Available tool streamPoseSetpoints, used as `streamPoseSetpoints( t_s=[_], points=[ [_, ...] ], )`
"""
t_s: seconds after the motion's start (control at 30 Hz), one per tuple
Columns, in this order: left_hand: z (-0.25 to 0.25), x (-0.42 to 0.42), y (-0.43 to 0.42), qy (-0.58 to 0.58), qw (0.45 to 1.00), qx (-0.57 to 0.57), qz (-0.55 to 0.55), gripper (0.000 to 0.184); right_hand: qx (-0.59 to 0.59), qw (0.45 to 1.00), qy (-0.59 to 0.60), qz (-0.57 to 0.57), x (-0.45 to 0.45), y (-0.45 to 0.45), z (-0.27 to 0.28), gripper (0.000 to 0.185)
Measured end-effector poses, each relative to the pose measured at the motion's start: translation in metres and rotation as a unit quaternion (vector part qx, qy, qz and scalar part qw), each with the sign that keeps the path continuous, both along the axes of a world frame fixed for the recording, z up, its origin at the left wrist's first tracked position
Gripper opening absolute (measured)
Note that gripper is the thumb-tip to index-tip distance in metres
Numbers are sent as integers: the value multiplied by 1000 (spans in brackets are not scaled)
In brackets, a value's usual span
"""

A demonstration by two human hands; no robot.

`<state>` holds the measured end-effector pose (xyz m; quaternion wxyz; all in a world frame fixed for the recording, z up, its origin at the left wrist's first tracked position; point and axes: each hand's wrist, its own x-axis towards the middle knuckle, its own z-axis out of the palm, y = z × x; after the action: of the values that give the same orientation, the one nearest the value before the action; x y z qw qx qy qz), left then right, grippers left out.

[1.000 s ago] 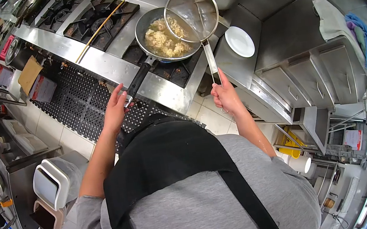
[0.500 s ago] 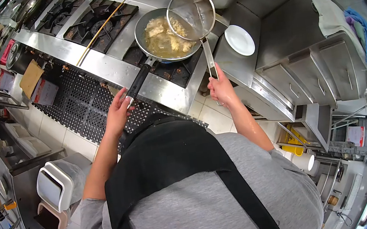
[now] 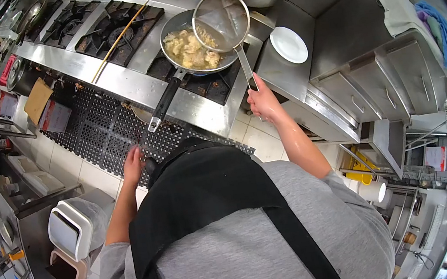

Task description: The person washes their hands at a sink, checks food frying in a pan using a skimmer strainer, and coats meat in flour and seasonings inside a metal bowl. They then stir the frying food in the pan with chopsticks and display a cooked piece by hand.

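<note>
A frying pan (image 3: 169,62) with a black handle sits on the stove burner, holding pale yellow pieces of food (image 3: 195,50) in shallow liquid. My right hand (image 3: 265,102) is closed round the handle of a round mesh strainer (image 3: 224,18). The strainer's bowl overlaps the pan's right side in view; whether it touches the pan I cannot tell. Below the tip of the pan handle, apart from it, my left hand (image 3: 133,164) hangs with its fingers loosely stretched and nothing visible in them.
A long thin wooden stick (image 3: 120,40) lies across the stove left of the pan. On the steel counter to the right stands a white plate (image 3: 288,45). Drawers (image 3: 367,92) line the right side, and a perforated black mat (image 3: 95,131) covers the floor.
My left hand has come off the pan handle and drawn back toward my body. The strainer has shifted slightly left and down with my right hand.
</note>
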<state>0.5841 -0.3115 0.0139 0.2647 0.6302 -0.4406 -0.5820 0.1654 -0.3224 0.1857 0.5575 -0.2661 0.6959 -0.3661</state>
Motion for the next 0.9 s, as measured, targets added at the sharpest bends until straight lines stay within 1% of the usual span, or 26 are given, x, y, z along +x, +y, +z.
streamPoseSetpoints(
  t_s=[0.03,0.07,0.13,0.2,0.27,0.33,0.4,0.47,0.5,0.53,0.57,0.6,0.67,0.73,0.77,0.8,0.87,0.9],
  points=[
    [-23,23,11,-138,986,-5,-95,52,-10,999,32,-24,4,-3,-1,61],
    [-36,45,22,-273,944,-11,-186,54,-12,999,31,-24,4,-1,0,61],
    [-25,76,47,-327,902,80,-269,55,-32,998,55,8,2,9,7,60],
    [-33,110,74,-367,885,97,-269,55,-22,999,46,11,4,22,20,61],
    [-83,161,104,-331,918,92,-196,55,-10,999,41,11,4,25,22,61],
    [-92,180,116,-329,916,96,-210,55,5,999,31,17,3,20,12,61],
    [-90,180,114,-329,913,97,-221,55,-14,999,36,14,-1,9,-2,60],
    [-83,167,109,-291,934,70,-194,53,-27,996,82,-6,-2,0,-7,60],
    [-82,157,100,-296,934,83,-183,52,-25,996,88,-7,-1,0,-3,60],
    [-80,144,89,-301,933,97,-172,51,-25,996,84,-11,-2,3,1,60],
    [-78,132,82,-282,944,67,-156,49,-11,998,61,3,-3,8,5,60],
    [-52,107,72,-290,944,53,-148,48,2,999,38,17,-4,13,8,60],
    [-64,96,62,-249,957,24,-146,47,8,1000,18,23,-8,19,12,60],
    [-55,83,56,-238,956,14,-169,46,10,999,-12,41,-13,15,21,60],
    [-59,83,56,-216,961,3,-172,46,4,999,12,38,-10,13,25,60],
    [-61,85,56,-221,959,4,-177,46,4,999,7,34,-8,10,23,60],
    [-67,91,59,-232,957,4,-176,46,-33,998,58,-8,-5,7,19,61],
    [-80,106,62,-255,945,-8,-207,47,-37,998,52,-22,-4,6,21,60]
  ],
)
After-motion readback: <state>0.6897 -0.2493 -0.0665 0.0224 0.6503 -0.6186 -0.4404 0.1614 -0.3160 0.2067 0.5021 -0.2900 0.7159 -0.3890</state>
